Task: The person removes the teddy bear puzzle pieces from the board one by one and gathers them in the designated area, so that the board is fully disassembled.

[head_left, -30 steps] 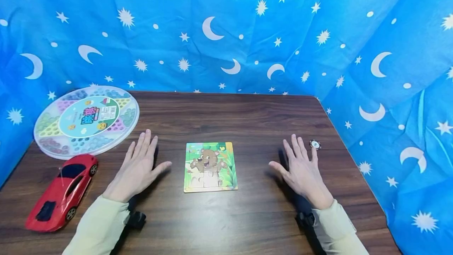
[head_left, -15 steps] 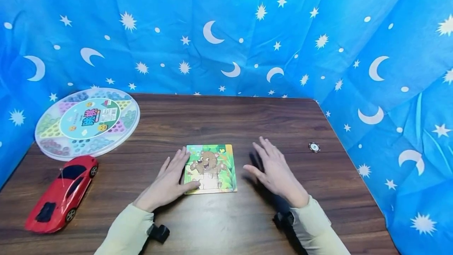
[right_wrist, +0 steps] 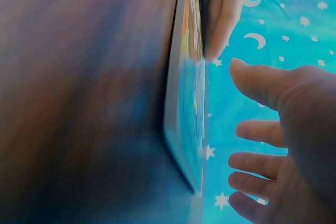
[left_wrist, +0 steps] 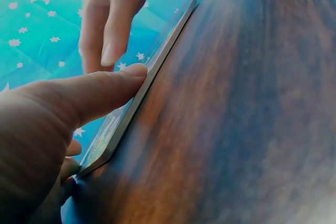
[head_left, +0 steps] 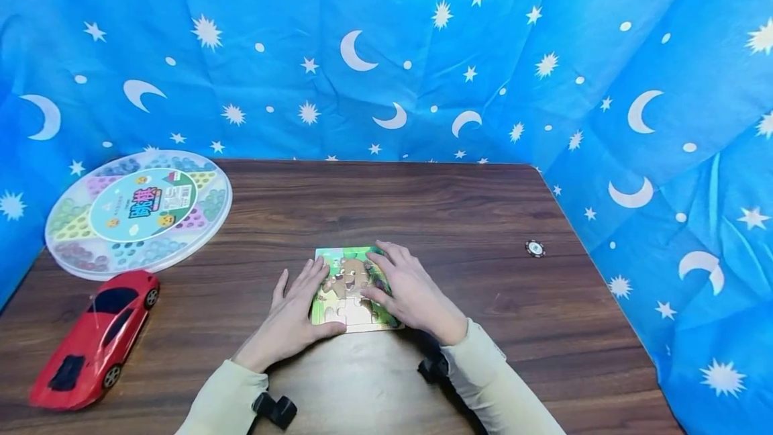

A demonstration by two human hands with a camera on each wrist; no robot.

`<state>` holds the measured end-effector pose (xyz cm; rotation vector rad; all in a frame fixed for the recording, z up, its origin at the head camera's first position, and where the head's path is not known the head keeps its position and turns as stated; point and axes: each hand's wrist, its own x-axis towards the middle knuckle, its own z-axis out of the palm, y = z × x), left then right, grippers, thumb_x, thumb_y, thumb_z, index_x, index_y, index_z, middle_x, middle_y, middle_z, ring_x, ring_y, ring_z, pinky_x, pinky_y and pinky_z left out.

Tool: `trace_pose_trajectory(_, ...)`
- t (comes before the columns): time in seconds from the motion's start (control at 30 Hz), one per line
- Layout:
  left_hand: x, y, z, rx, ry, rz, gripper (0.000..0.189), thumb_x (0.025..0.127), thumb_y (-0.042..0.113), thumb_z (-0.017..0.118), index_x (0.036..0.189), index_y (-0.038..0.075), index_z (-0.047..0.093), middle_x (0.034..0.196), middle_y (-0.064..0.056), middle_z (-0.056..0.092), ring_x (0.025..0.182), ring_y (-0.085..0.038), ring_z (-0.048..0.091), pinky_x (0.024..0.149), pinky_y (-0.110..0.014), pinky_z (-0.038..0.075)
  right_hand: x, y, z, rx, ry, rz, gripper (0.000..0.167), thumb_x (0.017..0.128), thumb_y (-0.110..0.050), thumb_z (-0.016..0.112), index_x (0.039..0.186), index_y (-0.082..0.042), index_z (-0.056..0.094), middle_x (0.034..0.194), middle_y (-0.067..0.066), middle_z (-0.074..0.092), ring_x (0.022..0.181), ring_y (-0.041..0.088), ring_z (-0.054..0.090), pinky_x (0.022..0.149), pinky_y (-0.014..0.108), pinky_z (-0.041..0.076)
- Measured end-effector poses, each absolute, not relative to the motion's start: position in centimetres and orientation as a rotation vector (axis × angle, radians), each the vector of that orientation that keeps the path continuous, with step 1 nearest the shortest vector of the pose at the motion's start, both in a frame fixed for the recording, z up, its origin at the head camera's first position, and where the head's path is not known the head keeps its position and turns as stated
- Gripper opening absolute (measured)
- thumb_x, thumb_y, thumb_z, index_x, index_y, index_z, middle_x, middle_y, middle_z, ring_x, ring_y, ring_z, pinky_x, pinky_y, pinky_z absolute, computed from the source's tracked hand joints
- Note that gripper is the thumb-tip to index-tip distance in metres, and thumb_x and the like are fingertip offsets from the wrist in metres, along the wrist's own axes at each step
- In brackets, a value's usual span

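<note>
A square jigsaw puzzle [head_left: 350,277] with a cartoon bear lies on the dark wooden table in the head view. My left hand [head_left: 288,323] rests along its left side, fingers extended, thumb on the near edge. In the left wrist view the left thumb [left_wrist: 113,88] lies across the rim of the puzzle [left_wrist: 122,129]. My right hand [head_left: 419,297] hovers over the right part of the puzzle and hides some of the picture. Its fingers [right_wrist: 257,163] are spread and clear of the board in the right wrist view.
A round Chinese checkers set [head_left: 141,210] sits at the back left, partly above a red toy car [head_left: 96,341]. A small poker chip [head_left: 535,248] lies on the right. Blue curtains [head_left: 374,52] with moons and stars border the table.
Both hands have come inward from either side to the puzzle. The left touched its edge first; the right has since moved left over it. The puzzle stays in place.
</note>
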<state>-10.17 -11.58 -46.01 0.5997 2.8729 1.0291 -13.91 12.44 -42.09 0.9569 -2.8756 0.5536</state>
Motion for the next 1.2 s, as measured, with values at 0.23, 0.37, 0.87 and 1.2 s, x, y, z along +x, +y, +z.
trace_pose_trajectory(0.23,-10.1,-11.8,-46.5,0.593,2.898,1.023,0.108,0.075,0.058,0.075,0.151,-0.001,0.027,0.159,-0.017,0.017,0.147,-0.031,0.011,0.114,-0.057,-0.005,-15.3,9.8,-42.1,1.017,-2.91,0.545,0.06,0.097,-0.047,0.055,0.142,-0.007,0.049,0.15,0.017,0.037,0.138,0.031,0.035,0.108,0.055,0.034)
trace_pose_trajectory(0.37,-9.9,-11.8,-46.6,0.569,2.91,1.04,0.112,0.074,0.059,0.076,0.152,-0.003,0.023,0.159,-0.022,0.01,0.147,-0.035,0.006,0.115,-0.056,-0.004,-15.6,9.0,-42.2,1.057,-2.888,0.547,0.06,0.097,-0.048,0.054,0.141,-0.007,0.049,0.148,0.016,0.039,0.138,0.031,0.035,0.11,0.056,0.03)
trace_pose_trajectory(0.87,-10.3,-11.8,-46.9,0.529,2.908,1.042,0.116,0.072,0.059,0.077,0.152,-0.003,0.02,0.159,-0.022,0.012,0.148,-0.033,0.006,0.116,-0.053,-0.002,-16.5,7.8,-42.9,1.009,-2.975,0.391,0.059,0.097,-0.047,0.055,0.138,-0.004,0.052,0.138,0.013,0.049,0.122,0.027,0.047,0.1,0.041,0.043)
trace_pose_trajectory(1.2,-10.2,-11.8,-46.5,0.524,2.912,1.034,0.115,0.073,0.06,0.077,0.152,-0.002,0.021,0.159,-0.021,0.013,0.148,-0.033,0.008,0.116,-0.054,-0.001,-16.8,7.0,-42.3,1.022,-2.986,0.27,0.056,0.092,-0.049,0.059,0.133,-0.012,0.057,0.108,0.004,0.052,0.091,0.019,0.044,0.072,0.032,0.042)
